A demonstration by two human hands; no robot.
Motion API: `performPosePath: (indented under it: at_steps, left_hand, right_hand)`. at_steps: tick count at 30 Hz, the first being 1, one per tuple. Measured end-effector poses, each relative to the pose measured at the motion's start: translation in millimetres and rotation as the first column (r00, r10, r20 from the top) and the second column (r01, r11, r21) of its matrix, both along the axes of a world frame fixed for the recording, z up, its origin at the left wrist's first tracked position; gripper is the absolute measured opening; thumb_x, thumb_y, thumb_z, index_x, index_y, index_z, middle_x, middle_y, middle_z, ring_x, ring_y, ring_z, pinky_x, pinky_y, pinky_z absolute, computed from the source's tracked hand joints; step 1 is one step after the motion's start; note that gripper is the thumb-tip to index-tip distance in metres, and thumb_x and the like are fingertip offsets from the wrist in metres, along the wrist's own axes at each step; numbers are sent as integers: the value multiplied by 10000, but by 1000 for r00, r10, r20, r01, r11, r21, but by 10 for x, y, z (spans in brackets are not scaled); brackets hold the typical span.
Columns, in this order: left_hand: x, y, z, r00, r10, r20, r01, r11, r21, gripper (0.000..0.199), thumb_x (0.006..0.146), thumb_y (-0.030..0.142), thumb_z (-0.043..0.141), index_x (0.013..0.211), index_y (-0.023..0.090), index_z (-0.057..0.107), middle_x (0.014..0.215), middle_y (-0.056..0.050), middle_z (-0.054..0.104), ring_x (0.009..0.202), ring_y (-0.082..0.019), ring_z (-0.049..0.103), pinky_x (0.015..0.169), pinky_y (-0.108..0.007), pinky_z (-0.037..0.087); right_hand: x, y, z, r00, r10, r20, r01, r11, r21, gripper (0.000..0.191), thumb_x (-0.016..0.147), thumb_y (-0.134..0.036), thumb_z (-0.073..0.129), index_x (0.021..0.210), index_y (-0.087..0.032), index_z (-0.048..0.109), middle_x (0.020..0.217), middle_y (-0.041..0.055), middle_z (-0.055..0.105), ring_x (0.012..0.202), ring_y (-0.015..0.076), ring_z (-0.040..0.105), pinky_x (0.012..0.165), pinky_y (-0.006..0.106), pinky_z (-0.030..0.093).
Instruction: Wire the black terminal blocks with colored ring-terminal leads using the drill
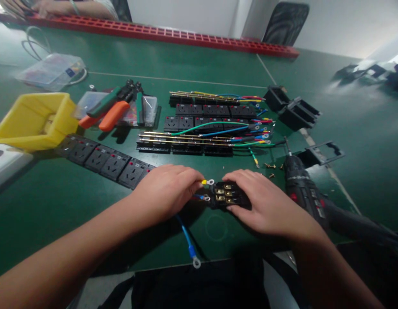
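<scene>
Blue lead (187, 237) btm ctr, end free. L hand (173, 189) pinches yellow-sleeved lug (211, 182) just beside black terminal block (225, 194), frame ctr, gripped in R hand (261, 199). Crimping looks done; prob nothing bolted yet.

Yellow bin (31, 113): at the left, open side up
Pliers (114, 115): orange and green handles, lying across a clear case (150, 108)
Clear box (51, 72): behind the bin
Red rail (147, 34): long, gridded, along the far side
Chair (285, 23): dark backrest behind the rail's right end
</scene>
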State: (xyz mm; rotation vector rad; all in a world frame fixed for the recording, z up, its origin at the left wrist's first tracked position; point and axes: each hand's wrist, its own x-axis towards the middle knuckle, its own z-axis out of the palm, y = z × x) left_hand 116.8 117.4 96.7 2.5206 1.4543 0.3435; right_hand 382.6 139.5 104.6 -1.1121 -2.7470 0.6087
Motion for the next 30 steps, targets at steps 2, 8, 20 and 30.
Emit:
performPosePath:
  at_steps: [2, 8, 20, 30]
  left_hand:
    - [-26, -3, 22, 998, 31, 60, -31, 999, 8, 262, 1005, 313, 457, 1038, 210, 695, 927, -22, 765, 835, -211, 719, 732, -328, 521]
    - [-112, -65, 184, 967, 110, 229, -142, 981, 129, 287, 1023, 357, 434, 1070, 196, 666, 938, -19, 747, 824, -162, 702, 742, -271, 522]
    - [-130, -163, 363, 919, 212, 332, -308, 912, 269, 194, 1022, 301, 467, 1103, 214, 621, 968, 6, 732, 815, -102, 674, 818, -215, 539]
    - [-39, 12, -55, 988, -70, -139, 88, 988, 130, 220, 989, 221, 453, 1143, 247, 607, 850, -16, 675, 743, -213, 651, 651, -310, 446]
  right_hand:
    - [-12, 5, -16, 1000, 10, -24, -10, 1000, 2, 430, 869, -331, 674, 1266, -213, 557, 1253, 82, 621, 1144, 246, 566, 1000, 427, 457]
    - [16, 22, -10, 1000, -7, -15, 7, 1000, -17, 447, 866, -349, 690, 1283, -255, 561, 1248, 53, 628, 1142, 236, 564, 992, 422, 441]
    - [-74, 5, -36, 1000, -13, -17, 13, 1000, -16, 433, 861, -322, 675, 1272, -247, 559, 1244, 27, 621, 1134, 214, 550, 1010, 400, 439]
    - [-126, 25, -110, 998, 35, -42, -35, 999, 19, 485, 887, -384, 660, 1338, -257, 537, 1273, 30, 618, 1151, 222, 545, 1007, 407, 433]
